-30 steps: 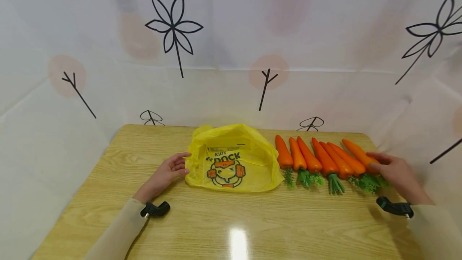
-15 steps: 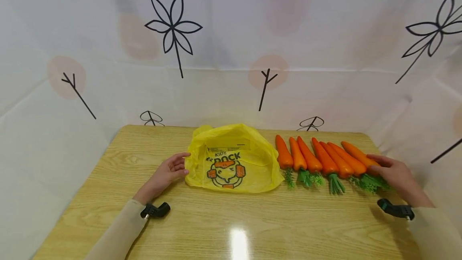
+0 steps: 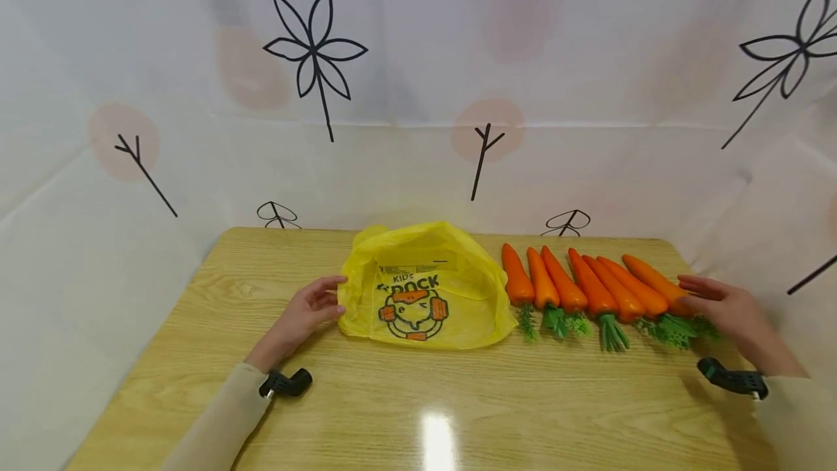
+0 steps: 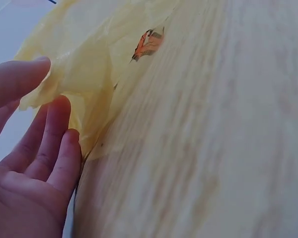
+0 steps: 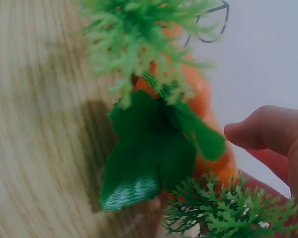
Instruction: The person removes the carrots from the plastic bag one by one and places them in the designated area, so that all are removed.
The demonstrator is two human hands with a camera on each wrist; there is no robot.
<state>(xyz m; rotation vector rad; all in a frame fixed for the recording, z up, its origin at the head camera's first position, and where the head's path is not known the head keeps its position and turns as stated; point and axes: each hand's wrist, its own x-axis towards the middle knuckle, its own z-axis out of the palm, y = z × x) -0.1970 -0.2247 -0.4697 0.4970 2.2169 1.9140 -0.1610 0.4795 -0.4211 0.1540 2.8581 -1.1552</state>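
A yellow plastic bag (image 3: 484, 296) with a printed cartoon duck lies on the table, its mouth facing the near side. At its left edge is my left hand (image 3: 302, 318), fingertips against the thin plastic and thumb held apart from the fingers, as the left wrist view also shows. Orange carrots (image 3: 591, 289) with green leafy tops lie in a row right of the bag. Beside the rightmost carrot (image 3: 650, 278) is my right hand (image 3: 735, 322), its thumb and fingers spread. In the right wrist view, leaves (image 5: 139, 153) cover part of the carrots; whether the fingers touch one is unclear.
The wooden table (image 3: 366, 405) ends at a white cloth backdrop (image 3: 405, 93) with black plant drawings, which also rises on both sides. Dark camera mounts sit on both wrists, the left mount (image 3: 286, 382) and the right mount (image 3: 729, 376).
My right hand has shifted slightly right, away from the rightmost carrot, and its fingers have spread from it. The left hand stays at the bag. The head view has shifted a little.
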